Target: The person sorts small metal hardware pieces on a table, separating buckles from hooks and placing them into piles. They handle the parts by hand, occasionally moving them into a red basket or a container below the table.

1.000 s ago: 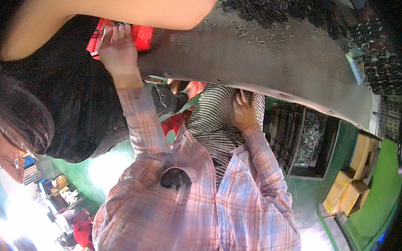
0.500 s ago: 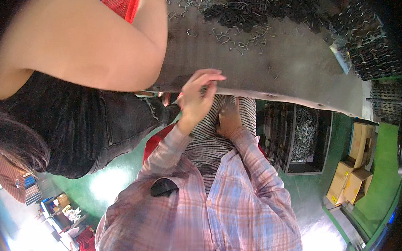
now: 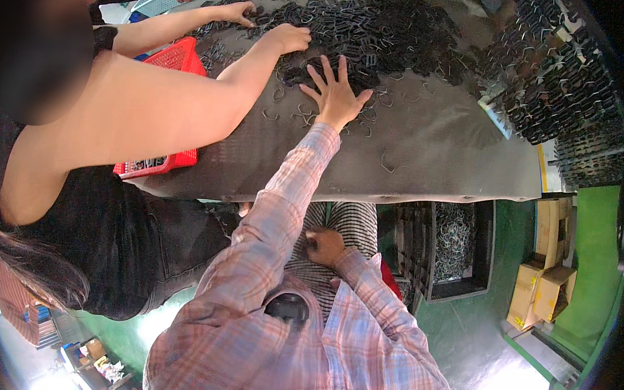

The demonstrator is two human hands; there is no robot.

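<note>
My left hand [image 3: 337, 101] reaches onto the grey-covered table, its fingers spread wide at the near edge of a heap of small black buckle-like pieces [image 3: 348, 34]. Its fingertips touch or hover just over the pieces; which of the two I cannot tell. Thin bent metal wire loops [image 3: 303, 115] lie scattered around that hand. Down on my lap, over striped cloth [image 3: 339, 217], rests my right hand [image 3: 325, 246] with curled fingers. Whatever it may hold is hidden.
At the left, a co-worker's hands [image 3: 290, 38] reach into the same heap, beside a red basket [image 3: 185, 58]. Stacked black pieces [image 3: 551, 73] stand at the right. Below the table's edge are a dark crate of metal loops [image 3: 455, 245] and cardboard boxes [image 3: 533, 291].
My left hand has gone from above my lap, over the table's near edge, forward to the heap and spread its fingers. The co-worker's arms now reach over the heap. My right hand stays on my lap.
</note>
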